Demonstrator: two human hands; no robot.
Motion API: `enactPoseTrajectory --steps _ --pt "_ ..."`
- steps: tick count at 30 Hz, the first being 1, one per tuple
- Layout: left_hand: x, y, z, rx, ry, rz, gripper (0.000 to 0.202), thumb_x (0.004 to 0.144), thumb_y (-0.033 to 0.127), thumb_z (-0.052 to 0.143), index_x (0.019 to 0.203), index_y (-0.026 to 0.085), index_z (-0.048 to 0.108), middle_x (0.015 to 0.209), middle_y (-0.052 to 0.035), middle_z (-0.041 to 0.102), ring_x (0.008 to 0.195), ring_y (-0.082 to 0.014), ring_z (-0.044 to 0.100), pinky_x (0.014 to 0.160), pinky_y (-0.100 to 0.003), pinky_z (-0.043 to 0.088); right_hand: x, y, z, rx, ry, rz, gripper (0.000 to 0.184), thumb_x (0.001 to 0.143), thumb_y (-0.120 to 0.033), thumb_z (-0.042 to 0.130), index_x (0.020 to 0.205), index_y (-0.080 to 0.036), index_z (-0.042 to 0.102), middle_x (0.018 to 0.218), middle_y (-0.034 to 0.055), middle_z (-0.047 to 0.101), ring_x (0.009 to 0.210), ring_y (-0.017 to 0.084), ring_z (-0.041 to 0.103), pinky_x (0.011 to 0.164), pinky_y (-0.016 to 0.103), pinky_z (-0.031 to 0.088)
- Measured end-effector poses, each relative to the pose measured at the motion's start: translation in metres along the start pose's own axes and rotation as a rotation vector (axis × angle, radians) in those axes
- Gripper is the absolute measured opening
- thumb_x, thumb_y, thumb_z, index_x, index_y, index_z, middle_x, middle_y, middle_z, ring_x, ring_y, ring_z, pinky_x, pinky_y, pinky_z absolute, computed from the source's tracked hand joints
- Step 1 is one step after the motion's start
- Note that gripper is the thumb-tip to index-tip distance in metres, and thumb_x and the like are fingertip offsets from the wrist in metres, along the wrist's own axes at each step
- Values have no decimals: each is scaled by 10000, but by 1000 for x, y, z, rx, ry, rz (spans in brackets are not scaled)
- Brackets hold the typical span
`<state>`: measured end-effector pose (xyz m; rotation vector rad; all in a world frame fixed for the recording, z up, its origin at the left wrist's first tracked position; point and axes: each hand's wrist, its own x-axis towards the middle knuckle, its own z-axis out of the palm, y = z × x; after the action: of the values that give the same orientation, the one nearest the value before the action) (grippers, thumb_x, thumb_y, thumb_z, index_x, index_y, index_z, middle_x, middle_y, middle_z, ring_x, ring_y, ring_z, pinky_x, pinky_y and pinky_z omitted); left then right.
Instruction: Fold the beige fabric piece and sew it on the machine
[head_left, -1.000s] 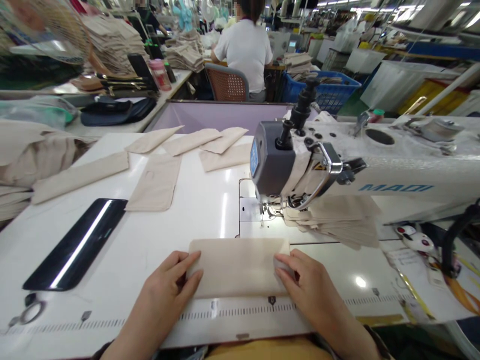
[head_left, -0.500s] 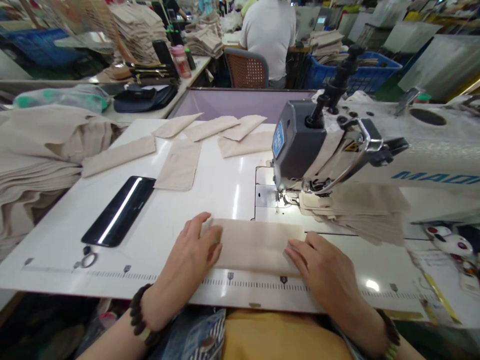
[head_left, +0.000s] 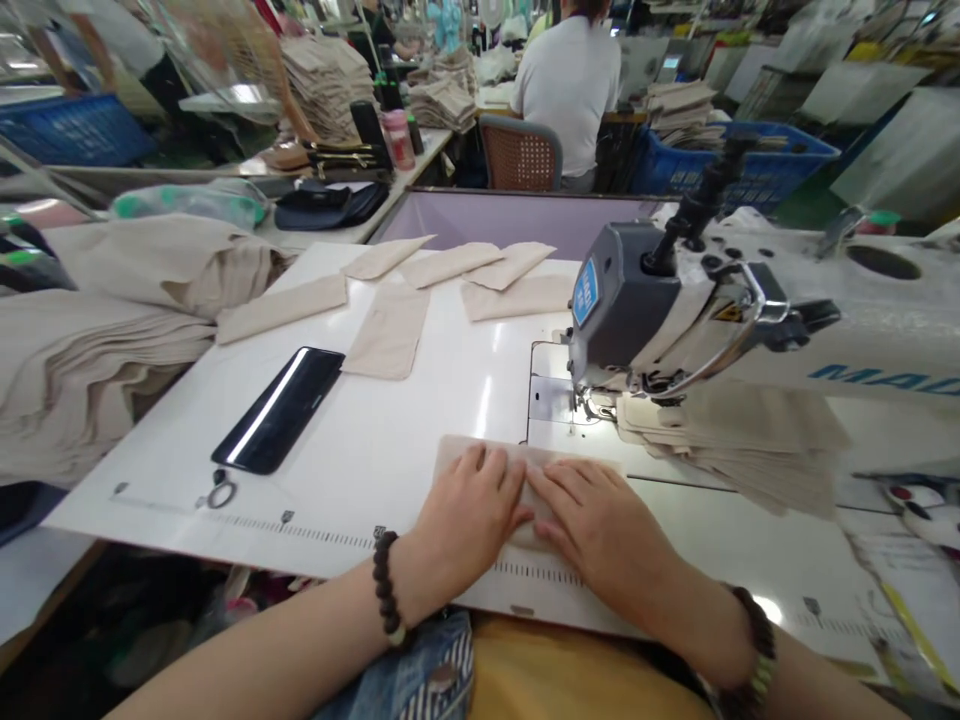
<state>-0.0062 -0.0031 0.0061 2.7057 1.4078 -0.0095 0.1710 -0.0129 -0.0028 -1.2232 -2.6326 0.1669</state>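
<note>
A folded beige fabric piece [head_left: 536, 458] lies flat on the white sewing table [head_left: 397, 440], just in front of the needle plate. My left hand [head_left: 469, 510] and my right hand [head_left: 596, 525] lie side by side on top of it, fingers stretched flat and pressing down, almost touching each other. Most of the piece is hidden under them. The sewing machine head [head_left: 637, 310] stands just behind and to the right of my hands.
Several beige fabric pieces [head_left: 390, 335] lie across the far half of the table. A black phone [head_left: 281, 408] and small snips [head_left: 219, 492] sit at the left. Beige stacks [head_left: 82, 350] lie at the left and under the machine arm [head_left: 742, 435]. A person [head_left: 570, 80] sits ahead.
My hands have slid from the two ends of the fabric piece toward its middle and now lie together on it. The view has shifted left and down.
</note>
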Motion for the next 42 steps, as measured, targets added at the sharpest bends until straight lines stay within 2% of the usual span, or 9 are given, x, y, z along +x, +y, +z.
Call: enactPoseTrajectory --steps 4,10,15,17,22,24,31,37,42 --pt "-4 1 11 1 56 -18 378 852 325 540 1168 127 482 1091 -121 504 1050 -306 450 873 -442 444 -1 -6 9 -71 41 15 453 787 -301 649 1165 -74 544 1016 122 577 960 288 485 876 458 416" --pt "-6 -4 26 -36 122 45 439 866 296 507 1240 83 420 1303 -193 382 1242 -353 320 1002 -489 341 -9 -2 26 -134 121 -45 392 925 -291 388 1205 -41 504 1203 155 511 1150 299 396 975 511 305" --pt "-7 -9 32 -54 118 77 470 872 310 502 1270 86 395 1352 -203 345 1279 -356 277 1010 -496 340 -15 1 29 -164 42 -61 444 919 -232 341 1317 -39 377 1377 143 353 1264 286 266 983 512 275" --pt "-9 -12 33 -48 124 92 490 872 335 505 1282 93 388 1364 -199 334 1284 -350 273 1012 -486 344 -16 1 28 -160 -6 -44 474 913 -241 355 1350 -59 333 1411 122 301 1290 274 212 1015 529 201" --pt "-12 -22 37 4 167 154 556 895 454 429 1318 98 360 1387 -185 315 1293 -324 272 1028 -458 330 -17 -1 24 -118 -101 31 467 960 -323 275 1389 -138 265 1452 59 207 1322 215 123 1011 571 -138" --pt "-13 -24 39 32 193 171 581 910 485 365 1327 81 348 1392 -183 311 1302 -313 257 1035 -443 319 -16 -2 23 -102 -121 49 465 972 -358 247 1390 -154 262 1457 49 185 1328 200 96 991 562 -193" --pt "-15 -27 41 97 221 156 657 914 542 276 1342 45 314 1425 -194 235 1330 -296 191 1047 -432 285 -17 -1 24 -82 -112 50 446 951 -341 330 1360 -165 321 1449 50 215 1318 205 128 986 559 -204" --pt "-34 -57 42 160 188 -1 765 872 634 259 1355 41 285 1415 -222 237 1319 -328 208 1014 -522 292 -17 -1 26 -120 -51 27 469 880 -246 422 1334 -138 367 1425 81 279 1296 237 183 995 574 -161" --pt "-47 -74 42 202 213 -106 765 859 640 302 1347 50 303 1415 -228 229 1319 -343 195 1002 -526 319 -18 1 31 -161 13 -9 482 863 -226 432 1331 -128 368 1410 93 309 1279 252 220 1003 587 -106"
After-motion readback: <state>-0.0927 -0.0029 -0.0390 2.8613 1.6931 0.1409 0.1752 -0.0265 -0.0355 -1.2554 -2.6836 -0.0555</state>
